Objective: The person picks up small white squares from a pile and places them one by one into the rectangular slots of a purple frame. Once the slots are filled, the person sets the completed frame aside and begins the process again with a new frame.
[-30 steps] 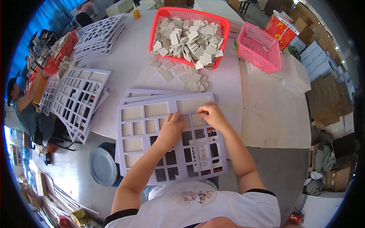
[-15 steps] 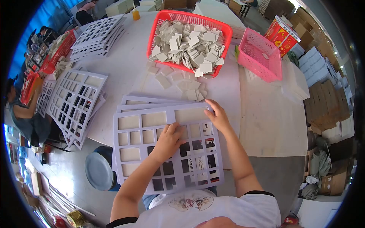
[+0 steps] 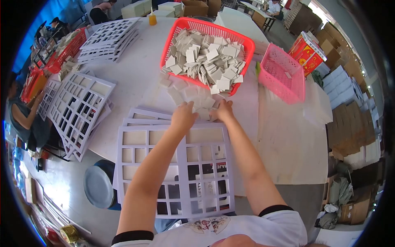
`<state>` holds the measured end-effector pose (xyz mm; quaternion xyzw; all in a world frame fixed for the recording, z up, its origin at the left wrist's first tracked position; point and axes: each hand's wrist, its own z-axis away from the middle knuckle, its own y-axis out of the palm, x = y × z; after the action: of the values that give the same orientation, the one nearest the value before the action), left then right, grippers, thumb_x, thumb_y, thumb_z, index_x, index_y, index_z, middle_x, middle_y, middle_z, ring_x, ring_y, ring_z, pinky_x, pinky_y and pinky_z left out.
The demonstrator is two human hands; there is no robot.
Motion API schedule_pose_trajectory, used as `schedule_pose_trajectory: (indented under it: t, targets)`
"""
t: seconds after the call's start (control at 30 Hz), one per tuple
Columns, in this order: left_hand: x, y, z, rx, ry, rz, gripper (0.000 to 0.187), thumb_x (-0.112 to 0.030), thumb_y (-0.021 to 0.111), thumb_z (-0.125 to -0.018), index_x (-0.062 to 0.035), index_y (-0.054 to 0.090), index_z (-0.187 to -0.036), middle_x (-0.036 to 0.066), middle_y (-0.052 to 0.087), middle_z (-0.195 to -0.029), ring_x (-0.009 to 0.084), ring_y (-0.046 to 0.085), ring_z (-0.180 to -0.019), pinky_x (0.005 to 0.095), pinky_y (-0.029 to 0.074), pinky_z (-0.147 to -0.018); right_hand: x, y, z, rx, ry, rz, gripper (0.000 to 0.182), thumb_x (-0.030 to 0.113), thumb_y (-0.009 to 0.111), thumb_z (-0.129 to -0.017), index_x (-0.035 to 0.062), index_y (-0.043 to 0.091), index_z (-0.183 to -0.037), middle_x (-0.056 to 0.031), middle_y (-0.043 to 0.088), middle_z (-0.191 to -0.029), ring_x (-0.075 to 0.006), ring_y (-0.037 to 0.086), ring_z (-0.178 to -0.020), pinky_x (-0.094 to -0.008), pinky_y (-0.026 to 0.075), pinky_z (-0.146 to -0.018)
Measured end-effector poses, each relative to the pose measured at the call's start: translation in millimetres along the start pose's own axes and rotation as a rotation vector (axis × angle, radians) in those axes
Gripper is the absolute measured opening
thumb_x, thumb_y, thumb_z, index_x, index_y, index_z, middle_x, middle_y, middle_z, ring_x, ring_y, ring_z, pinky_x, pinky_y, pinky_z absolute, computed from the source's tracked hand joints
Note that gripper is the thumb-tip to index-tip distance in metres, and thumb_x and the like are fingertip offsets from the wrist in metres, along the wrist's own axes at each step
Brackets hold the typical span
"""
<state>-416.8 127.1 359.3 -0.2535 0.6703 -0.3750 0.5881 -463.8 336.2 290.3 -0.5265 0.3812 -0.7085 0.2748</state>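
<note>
— From where is this view taken?
— A head-worn camera, close above the near edge of the tabletop, faces forward and down, its wide view reaching past the far edge.

Both hands are at loose pale squares between the white gridded frame and a red basket.
</note>
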Motion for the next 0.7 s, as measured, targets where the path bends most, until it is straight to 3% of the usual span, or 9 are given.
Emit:
schedule_pose_trajectory:
  t: [0.03,0.13,0.17,0.23,0.33,0.37,0.47,0.6,0.7]
  targets:
    - [-8.0,7.1,-13.0,0.08,-0.133,-0.051,0.064,-0.018,0.077,-0.077,-0.007,0.052,-0.135,0.02,0.058,-0.125,0.0408,0.058,-0.114,0.0471,0.049,-0.094,10.0,-1.2,4.5,-0.008,0.044,-0.067,0.079,0.022,0.09,-0.058,0.0021,0.053,-0.124,-0.0264,0.044,-0.127,-0.0419,0.053,-0.116,-0.0435,0.05,-0.094]
    - [-2.9,52.1,-42.3,0.093,-0.149,-0.113,0.081,-0.016,0.08,-0.074,-0.0079,0.04,-0.143,0.022,0.053,-0.132,0.0416,0.058,-0.113,0.0472,0.051,-0.091,7.4,4.5,3.1,0.033,-0.069,-0.22,0.068,0.011,0.087,-0.061,0.003,0.056,-0.121,-0.022,0.05,-0.127,-0.0371,0.055,-0.116,-0.04,0.05,-0.093]
    - [1.3,62.9,-47.9,0.031,-0.133,-0.045,0.078,-0.015,0.079,-0.073,-0.0076,0.042,-0.142,0.022,0.056,-0.128,0.0396,0.061,-0.109,0.0454,0.052,-0.088,5.6,3.6,0.4,0.07,-0.105,-0.378,0.058,0.006,0.085,-0.061,0.0053,0.06,-0.113,-0.0171,0.059,-0.12,-0.0313,0.059,-0.111,-0.0378,0.05,-0.089]
    - [16.2,71.2,-52.9,-0.09,-0.102,0.072,0.074,-0.012,0.079,-0.073,-0.0068,0.046,-0.139,0.021,0.061,-0.12,0.0358,0.065,-0.101,0.0419,0.054,-0.083,10.4,-4.0,4.2,0.122,-0.131,-0.542,0.052,0.003,0.082,-0.064,0.0052,0.061,-0.111,-0.0151,0.061,-0.117,-0.0272,0.059,-0.11,-0.0362,0.049,-0.089]
    - [15.0,29.2,-45.7,0.072,-0.129,0.411,0.063,-0.009,0.077,-0.072,-0.0053,0.055,-0.131,0.017,0.068,-0.1,0.0274,0.068,-0.083,0.0352,0.054,-0.075,33.6,-29.6,27.8,0.129,-0.214,-0.694,0.045,0.002,0.078,-0.069,0.0051,0.061,-0.111,-0.0129,0.063,-0.116,-0.0231,0.059,-0.108,-0.0347,0.048,-0.089]
    - [26.3,32.1,-45.9,-0.053,0.074,0.433,0.048,-0.01,0.077,-0.075,-0.0009,0.061,-0.12,0.01,0.068,-0.082,0.0178,0.063,-0.072,0.0309,0.05,-0.067,39.1,-36.7,38.5,0.123,-0.243,-0.724,0.044,0.002,0.077,-0.071,0.0051,0.061,-0.112,-0.0123,0.063,-0.116,-0.022,0.058,-0.107,-0.0343,0.048,-0.089]
    - [10.6,-12.7,-7.1,0.087,0.0,0.624,0.038,-0.012,0.074,-0.079,0.0024,0.063,-0.113,0.007,0.066,-0.081,0.0134,0.06,-0.071,0.0292,0.047,-0.064,46.9,-53.1,67.5,0.193,-0.226,-0.874,0.041,0.004,0.076,-0.075,0.0051,0.061,-0.113,-0.0111,0.064,-0.112,-0.0218,0.06,-0.103,-0.0343,0.049,-0.086]
    - [32.6,-15.0,25.2,0.134,-0.095,0.488,0.033,-0.014,0.073,-0.083,0.0042,0.065,-0.11,0.005,0.065,-0.081,0.0124,0.06,-0.074,0.0283,0.047,-0.067,36.6,-50.7,94.1,0.326,-0.239,-0.702,0.034,0.002,0.071,-0.081,0.0018,0.064,-0.115,-0.003,0.063,-0.093,-0.0104,0.057,-0.085,-0.0267,0.048,-0.076]
    - [46.6,-3.8,44.7,-0.031,-0.086,0.486,0.034,-0.014,0.072,-0.084,0.0017,0.067,-0.113,0.006,0.067,-0.082,0.0129,0.061,-0.078,0.0281,0.048,-0.072,19.1,-41.7,103.0,0.159,-0.29,-0.526,0.026,0.0,0.07,-0.082,-0.0012,0.067,-0.107,-0.0018,0.064,-0.085,-0.009,0.056,-0.076,-0.0256,0.047,-0.068]
